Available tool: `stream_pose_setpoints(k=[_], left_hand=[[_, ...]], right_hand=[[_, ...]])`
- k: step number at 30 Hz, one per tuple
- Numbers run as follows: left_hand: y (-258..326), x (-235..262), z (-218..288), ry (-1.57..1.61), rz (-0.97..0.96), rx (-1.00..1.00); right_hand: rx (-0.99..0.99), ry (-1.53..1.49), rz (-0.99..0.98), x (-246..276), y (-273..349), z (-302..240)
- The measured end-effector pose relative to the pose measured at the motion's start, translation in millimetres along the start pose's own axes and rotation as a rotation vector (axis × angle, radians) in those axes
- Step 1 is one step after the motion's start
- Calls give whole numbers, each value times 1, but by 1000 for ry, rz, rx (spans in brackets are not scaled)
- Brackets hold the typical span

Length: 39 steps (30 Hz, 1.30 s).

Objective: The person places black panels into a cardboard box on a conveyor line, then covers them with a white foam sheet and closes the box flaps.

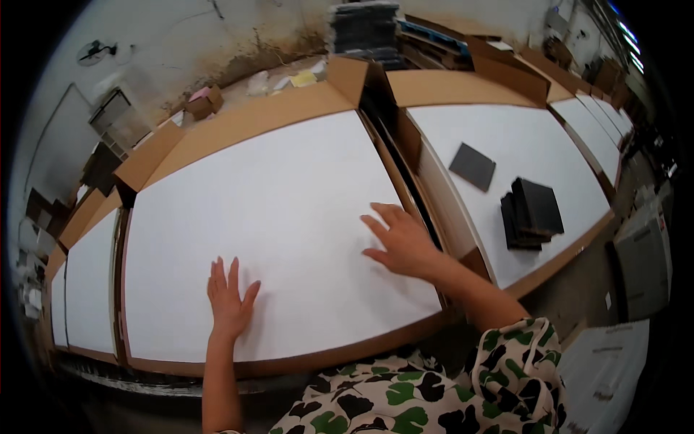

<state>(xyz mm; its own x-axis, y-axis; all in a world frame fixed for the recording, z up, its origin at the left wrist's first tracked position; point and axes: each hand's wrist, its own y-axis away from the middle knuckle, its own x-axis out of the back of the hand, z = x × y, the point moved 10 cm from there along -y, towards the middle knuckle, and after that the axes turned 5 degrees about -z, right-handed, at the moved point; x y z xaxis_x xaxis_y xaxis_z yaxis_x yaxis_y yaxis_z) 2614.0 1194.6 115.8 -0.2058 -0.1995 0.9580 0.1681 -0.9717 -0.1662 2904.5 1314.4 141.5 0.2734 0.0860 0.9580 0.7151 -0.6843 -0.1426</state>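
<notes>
A large white sheet [260, 188] lies flat inside an open cardboard box [246, 134] in front of me. My left hand [230, 300] is over its lower middle, fingers spread, holding nothing. Toward the sheet's right edge, my right hand [397, 239] hovers or rests with its fingers apart, also holding nothing. Whether either palm touches the surface I cannot tell. In the box to the right, a second white sheet [520, 137] bears a stack of black square pieces [535, 210] and a single dark grey square piece [473, 166].
More boxes with white sheets [90, 282] continue at the left and far right. Raised cardboard flaps [347, 78] stand between the boxes. Behind are a stack of dark slabs [365, 32] and a small carton [204, 103]. A wrapped white package [607, 369] is at the lower right.
</notes>
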Motion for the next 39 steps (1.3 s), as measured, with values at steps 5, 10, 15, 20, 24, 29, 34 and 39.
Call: stream_pose_setpoints(k=[5,10,15,20,24,29,34,39], left_hand=[[1,-20,-21,-122,-92,66],[4,-14,-24,-100,-97,105],[-6,-19,-19,-91,-95,111],[3,-11,-31,-118,-77,139],[-18,-15,-30,-39,-32,65],[-7,-7,-29,-44,-148,183],[-1,-8,-30,-42,-146,176],[-3,-8,-31,-35,-113,155]], right_hand=[[97,46,-246,-56,-22,-4],[110,-449,-265,-12,-87,45],[-109,-567,396,19,-184,206],[-396,13,511,26,-330,334],[-408,-274,428,39,-411,489],[-475,-226,516,13,-441,442],[-307,-196,471,2,-426,359],[-356,-185,657,70,-318,318]])
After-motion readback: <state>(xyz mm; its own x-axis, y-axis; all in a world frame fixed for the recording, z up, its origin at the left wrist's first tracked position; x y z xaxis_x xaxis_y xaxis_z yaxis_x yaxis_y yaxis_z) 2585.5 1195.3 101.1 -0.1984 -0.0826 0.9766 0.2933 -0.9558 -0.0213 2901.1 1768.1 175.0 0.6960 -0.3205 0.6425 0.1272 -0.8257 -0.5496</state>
